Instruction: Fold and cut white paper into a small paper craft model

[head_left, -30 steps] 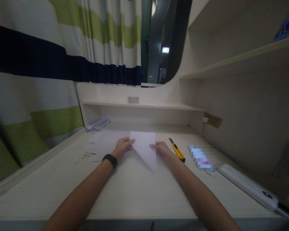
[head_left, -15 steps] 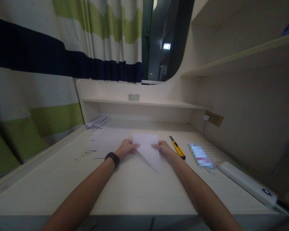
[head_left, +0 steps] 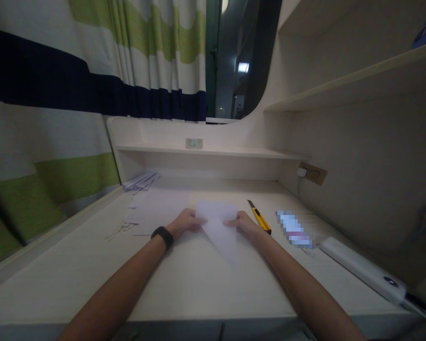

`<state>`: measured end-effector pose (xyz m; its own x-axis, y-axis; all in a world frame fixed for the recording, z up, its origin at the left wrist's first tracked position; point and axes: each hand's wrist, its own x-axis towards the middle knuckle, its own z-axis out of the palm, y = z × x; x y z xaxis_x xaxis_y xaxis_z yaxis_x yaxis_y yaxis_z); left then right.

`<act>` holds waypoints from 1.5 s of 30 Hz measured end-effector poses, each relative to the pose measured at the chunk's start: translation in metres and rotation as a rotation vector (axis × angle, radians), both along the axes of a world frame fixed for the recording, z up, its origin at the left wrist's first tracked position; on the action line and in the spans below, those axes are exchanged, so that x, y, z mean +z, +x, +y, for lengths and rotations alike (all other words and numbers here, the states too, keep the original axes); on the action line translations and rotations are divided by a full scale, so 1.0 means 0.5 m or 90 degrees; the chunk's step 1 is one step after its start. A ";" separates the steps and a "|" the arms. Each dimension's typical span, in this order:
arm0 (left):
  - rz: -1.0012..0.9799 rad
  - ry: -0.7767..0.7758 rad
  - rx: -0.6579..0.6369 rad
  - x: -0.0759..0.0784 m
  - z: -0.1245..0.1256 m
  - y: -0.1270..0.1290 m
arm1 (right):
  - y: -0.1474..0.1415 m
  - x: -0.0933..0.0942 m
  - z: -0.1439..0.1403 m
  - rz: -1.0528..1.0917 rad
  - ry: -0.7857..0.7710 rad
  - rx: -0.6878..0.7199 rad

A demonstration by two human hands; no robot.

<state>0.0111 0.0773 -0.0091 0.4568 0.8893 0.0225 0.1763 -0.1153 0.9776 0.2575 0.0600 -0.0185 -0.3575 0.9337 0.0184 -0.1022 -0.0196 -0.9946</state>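
A white sheet of paper (head_left: pixel 218 227) is held between my two hands above the middle of the desk. It is folded, with a straight top edge and a slanted left edge running down to a point at the lower right. My left hand (head_left: pixel 185 222), with a dark band on its wrist, pinches the left side, thumb on top. On the right side, my right hand (head_left: pixel 246 223) grips the paper the same way, its thumb lying over the front. The fingers behind the paper are mostly hidden. Just right of my right hand lies a yellow utility knife (head_left: pixel 260 217) with its blade out.
Flat white paper (head_left: pixel 159 203) lies left of my hands, beside folded paper strips (head_left: pixel 142 182) and thin string-like scraps (head_left: pixel 120 230). At right are a blurred-out phone (head_left: pixel 295 229) and a white power strip (head_left: pixel 362 270). A tape roll (head_left: pixel 194 143) stands on the low shelf (head_left: pixel 234 152).
The view has shifted slightly. Both hands still grip the paper, which has come a little lower and nearer to me, its lower point reaching further down.
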 end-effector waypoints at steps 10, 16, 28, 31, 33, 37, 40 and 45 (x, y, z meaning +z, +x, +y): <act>0.010 0.001 -0.030 0.010 -0.021 0.013 | 0.009 0.003 -0.006 -0.029 0.000 -0.011; -0.039 -0.010 -0.017 -0.003 -0.012 0.012 | 0.012 -0.001 0.001 -0.012 -0.007 0.003; -0.061 -0.036 -0.046 -0.007 -0.006 0.010 | 0.015 -0.007 0.006 0.000 -0.011 0.015; -0.068 -0.044 -0.045 -0.010 -0.002 0.010 | 0.013 -0.003 0.002 0.015 -0.013 0.013; -0.082 -0.051 -0.040 -0.012 0.000 0.009 | 0.013 -0.001 0.001 0.014 -0.017 0.009; -0.095 -0.069 -0.035 -0.016 0.006 0.007 | 0.016 -0.002 0.003 0.012 -0.031 0.001; -0.095 -0.071 -0.032 -0.018 0.007 0.006 | 0.017 -0.003 0.004 0.021 -0.037 0.009; -0.114 -0.067 -0.033 -0.011 0.001 0.005 | 0.015 0.001 0.001 0.010 -0.030 0.002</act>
<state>0.0138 0.0778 -0.0148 0.4988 0.8666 0.0154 -0.0052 -0.0148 0.9999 0.2651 0.0603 -0.0182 -0.3607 0.9325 -0.0196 -0.1181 -0.0665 -0.9908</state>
